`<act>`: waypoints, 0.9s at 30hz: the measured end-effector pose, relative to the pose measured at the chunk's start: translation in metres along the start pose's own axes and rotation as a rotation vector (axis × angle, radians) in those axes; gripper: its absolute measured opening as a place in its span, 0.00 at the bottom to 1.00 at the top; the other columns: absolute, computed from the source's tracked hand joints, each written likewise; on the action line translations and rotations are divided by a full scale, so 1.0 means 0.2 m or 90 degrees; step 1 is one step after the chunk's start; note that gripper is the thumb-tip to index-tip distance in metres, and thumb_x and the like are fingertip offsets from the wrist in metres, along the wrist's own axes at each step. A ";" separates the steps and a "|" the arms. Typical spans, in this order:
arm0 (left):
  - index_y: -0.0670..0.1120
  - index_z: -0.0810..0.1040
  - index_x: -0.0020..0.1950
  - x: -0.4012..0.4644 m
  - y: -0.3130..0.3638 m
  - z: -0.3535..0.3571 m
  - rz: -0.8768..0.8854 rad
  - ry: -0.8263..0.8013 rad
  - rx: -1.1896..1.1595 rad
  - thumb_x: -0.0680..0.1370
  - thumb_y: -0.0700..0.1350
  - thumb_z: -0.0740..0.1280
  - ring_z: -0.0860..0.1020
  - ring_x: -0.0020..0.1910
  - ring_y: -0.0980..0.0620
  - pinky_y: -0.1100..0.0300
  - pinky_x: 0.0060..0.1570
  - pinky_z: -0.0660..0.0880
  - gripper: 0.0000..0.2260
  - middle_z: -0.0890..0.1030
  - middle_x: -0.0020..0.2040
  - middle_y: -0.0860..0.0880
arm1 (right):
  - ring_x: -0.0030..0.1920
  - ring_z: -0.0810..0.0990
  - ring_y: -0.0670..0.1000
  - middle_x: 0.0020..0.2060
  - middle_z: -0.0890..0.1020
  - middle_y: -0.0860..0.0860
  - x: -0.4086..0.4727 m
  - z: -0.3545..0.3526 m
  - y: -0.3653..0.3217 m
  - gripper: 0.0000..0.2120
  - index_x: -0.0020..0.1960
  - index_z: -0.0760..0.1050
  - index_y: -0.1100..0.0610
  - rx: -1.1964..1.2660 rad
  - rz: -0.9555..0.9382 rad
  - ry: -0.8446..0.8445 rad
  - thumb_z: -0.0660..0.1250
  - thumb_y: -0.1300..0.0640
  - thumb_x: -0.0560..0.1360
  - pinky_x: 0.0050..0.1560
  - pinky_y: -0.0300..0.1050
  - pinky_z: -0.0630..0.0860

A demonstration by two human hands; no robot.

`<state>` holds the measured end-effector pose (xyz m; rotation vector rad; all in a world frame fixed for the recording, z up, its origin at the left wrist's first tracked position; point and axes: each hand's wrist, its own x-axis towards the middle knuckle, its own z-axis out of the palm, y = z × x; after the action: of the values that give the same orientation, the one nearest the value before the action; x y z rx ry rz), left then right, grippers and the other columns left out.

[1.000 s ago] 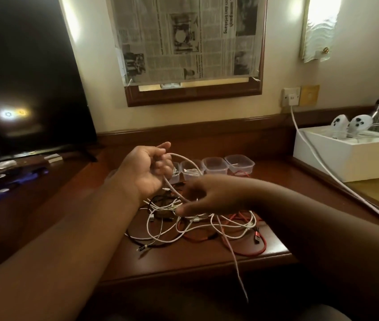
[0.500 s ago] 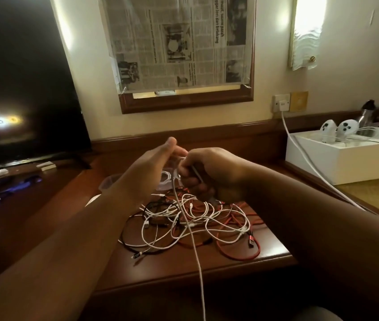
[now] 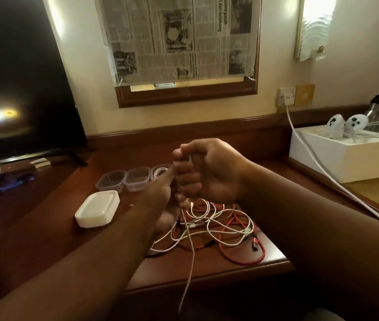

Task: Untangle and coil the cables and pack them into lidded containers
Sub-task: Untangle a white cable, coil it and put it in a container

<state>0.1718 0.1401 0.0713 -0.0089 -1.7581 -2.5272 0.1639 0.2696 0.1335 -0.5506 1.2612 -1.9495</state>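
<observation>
A: Your right hand (image 3: 209,172) curls round the white cable (image 3: 189,258), fist raised above the cable tangle (image 3: 221,225) on the desk (image 3: 207,272).
B: Left?
A: Your left hand (image 3: 160,198) pinches the same cable just below; its tail hangs past the desk edge.
B: Containers?
A: Clear tubs (image 3: 123,180) behind your hands, stacked lids (image 3: 97,208) left.

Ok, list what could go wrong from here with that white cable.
1. The white cable trails from both hands, the right hand and the left hand, across the tangled pile; pulling could snag it and tighten knots.
2. Its free end hangs past the desk edge, so it may catch there.
3. Dragging the pile could sweep the red cable off the desk.
</observation>
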 end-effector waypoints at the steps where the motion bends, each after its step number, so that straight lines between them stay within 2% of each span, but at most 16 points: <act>1: 0.51 0.78 0.35 -0.02 -0.04 0.02 -0.041 -0.022 -0.033 0.81 0.47 0.61 0.62 0.24 0.57 0.64 0.27 0.58 0.15 0.70 0.28 0.54 | 0.27 0.63 0.46 0.29 0.66 0.49 0.03 -0.01 0.00 0.15 0.42 0.70 0.57 0.028 -0.075 0.035 0.51 0.55 0.83 0.28 0.40 0.61; 2: 0.49 0.79 0.38 -0.03 -0.07 0.03 -0.069 -0.040 -0.050 0.81 0.46 0.62 0.62 0.24 0.58 0.65 0.26 0.57 0.12 0.70 0.29 0.53 | 0.28 0.67 0.47 0.30 0.70 0.50 0.06 -0.03 0.00 0.15 0.45 0.72 0.58 0.011 -0.161 0.083 0.51 0.56 0.83 0.30 0.41 0.66; 4: 0.45 0.81 0.49 -0.05 -0.12 0.02 -0.076 -0.063 -0.015 0.81 0.45 0.63 0.64 0.25 0.57 0.64 0.26 0.59 0.09 0.72 0.31 0.52 | 0.34 0.76 0.49 0.34 0.76 0.51 0.10 -0.10 0.00 0.13 0.49 0.74 0.59 -0.156 -0.327 0.164 0.53 0.57 0.85 0.38 0.44 0.76; 6: 0.41 0.80 0.56 -0.05 -0.11 -0.01 -0.044 -0.053 0.083 0.81 0.43 0.62 0.65 0.27 0.55 0.64 0.25 0.60 0.10 0.74 0.32 0.49 | 0.44 0.80 0.47 0.42 0.80 0.49 0.11 -0.18 0.00 0.08 0.52 0.76 0.56 -0.541 -0.469 0.230 0.57 0.59 0.83 0.47 0.41 0.79; 7: 0.42 0.81 0.56 -0.04 -0.10 -0.03 -0.023 -0.049 0.143 0.82 0.42 0.62 0.66 0.27 0.54 0.64 0.25 0.61 0.09 0.74 0.32 0.48 | 0.50 0.81 0.46 0.48 0.80 0.46 0.11 -0.23 0.00 0.07 0.55 0.76 0.53 -0.785 -0.470 0.242 0.60 0.60 0.82 0.50 0.35 0.76; 8: 0.44 0.82 0.54 -0.03 -0.08 -0.06 0.011 -0.061 0.215 0.81 0.44 0.63 0.68 0.26 0.52 0.62 0.24 0.64 0.09 0.75 0.32 0.47 | 0.55 0.79 0.46 0.54 0.79 0.45 0.11 -0.25 -0.01 0.10 0.60 0.75 0.52 -1.009 -0.417 0.224 0.62 0.60 0.80 0.51 0.32 0.73; 9: 0.48 0.83 0.52 -0.03 -0.07 -0.08 0.048 -0.076 0.310 0.80 0.48 0.65 0.70 0.27 0.48 0.60 0.26 0.67 0.09 0.76 0.31 0.44 | 0.57 0.78 0.46 0.59 0.78 0.47 0.13 -0.29 0.00 0.13 0.64 0.74 0.53 -1.172 -0.344 0.192 0.64 0.60 0.79 0.51 0.31 0.70; 10: 0.51 0.84 0.50 -0.02 -0.04 -0.11 0.089 -0.083 0.411 0.77 0.53 0.67 0.73 0.29 0.43 0.56 0.29 0.71 0.09 0.78 0.33 0.41 | 0.55 0.77 0.44 0.59 0.78 0.48 0.14 -0.32 0.01 0.14 0.65 0.73 0.53 -1.240 -0.269 0.168 0.64 0.60 0.80 0.50 0.33 0.68; 12: 0.53 0.84 0.48 0.02 -0.01 -0.17 0.171 -0.052 0.559 0.76 0.54 0.69 0.78 0.37 0.35 0.47 0.36 0.76 0.07 0.82 0.38 0.38 | 0.43 0.74 0.41 0.47 0.77 0.46 0.14 -0.31 0.03 0.06 0.56 0.73 0.51 -1.175 -0.182 0.139 0.59 0.53 0.83 0.45 0.39 0.69; 15: 0.51 0.83 0.44 0.05 0.00 -0.21 0.243 0.009 0.571 0.77 0.52 0.69 0.82 0.40 0.42 0.42 0.43 0.79 0.07 0.83 0.39 0.45 | 0.30 0.69 0.44 0.32 0.73 0.48 0.18 -0.29 0.09 0.23 0.40 0.72 0.54 -0.874 -0.088 0.117 0.48 0.41 0.83 0.35 0.43 0.67; 17: 0.50 0.84 0.43 0.05 -0.02 -0.19 0.258 0.034 0.507 0.73 0.57 0.70 0.81 0.35 0.51 0.52 0.37 0.79 0.11 0.83 0.36 0.48 | 0.23 0.63 0.45 0.25 0.68 0.48 0.19 -0.28 0.09 0.31 0.35 0.71 0.55 -0.660 -0.003 0.087 0.45 0.35 0.81 0.28 0.41 0.62; 19: 0.44 0.82 0.46 0.06 -0.08 -0.18 0.249 0.080 0.379 0.68 0.57 0.72 0.76 0.27 0.58 0.65 0.28 0.71 0.17 0.80 0.31 0.51 | 0.22 0.58 0.47 0.23 0.63 0.48 0.19 -0.30 0.07 0.33 0.34 0.71 0.56 -0.457 0.111 0.035 0.45 0.32 0.80 0.23 0.39 0.55; 20: 0.43 0.81 0.46 0.07 -0.11 -0.18 0.233 0.101 0.303 0.65 0.57 0.73 0.73 0.24 0.58 0.66 0.25 0.68 0.20 0.78 0.28 0.52 | 0.21 0.57 0.47 0.22 0.62 0.48 0.19 -0.30 0.07 0.34 0.35 0.72 0.57 -0.395 0.149 -0.001 0.45 0.32 0.79 0.23 0.38 0.53; 23: 0.44 0.77 0.45 0.11 -0.16 -0.17 0.185 0.103 0.135 0.63 0.53 0.75 0.66 0.20 0.57 0.65 0.21 0.64 0.18 0.72 0.25 0.50 | 0.19 0.56 0.45 0.20 0.62 0.47 0.21 -0.32 0.08 0.37 0.38 0.75 0.59 -0.320 0.210 -0.086 0.43 0.31 0.79 0.22 0.37 0.52; 25: 0.45 0.76 0.43 0.12 -0.18 -0.17 0.149 0.076 0.069 0.64 0.52 0.75 0.65 0.20 0.56 0.65 0.21 0.62 0.15 0.71 0.25 0.50 | 0.19 0.57 0.44 0.21 0.62 0.47 0.21 -0.33 0.10 0.36 0.39 0.76 0.58 -0.250 0.213 -0.119 0.44 0.31 0.79 0.22 0.36 0.53; 27: 0.47 0.77 0.39 0.13 -0.20 -0.16 0.087 0.033 0.008 0.66 0.54 0.77 0.64 0.23 0.55 0.62 0.26 0.59 0.14 0.71 0.28 0.48 | 0.19 0.59 0.45 0.21 0.63 0.47 0.21 -0.34 0.12 0.34 0.39 0.76 0.58 -0.119 0.205 -0.161 0.46 0.32 0.79 0.22 0.35 0.55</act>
<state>0.1452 0.1227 0.0247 -0.0611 -1.6932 -2.3984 0.0995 0.2719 0.0810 -0.6233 1.2867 -1.4589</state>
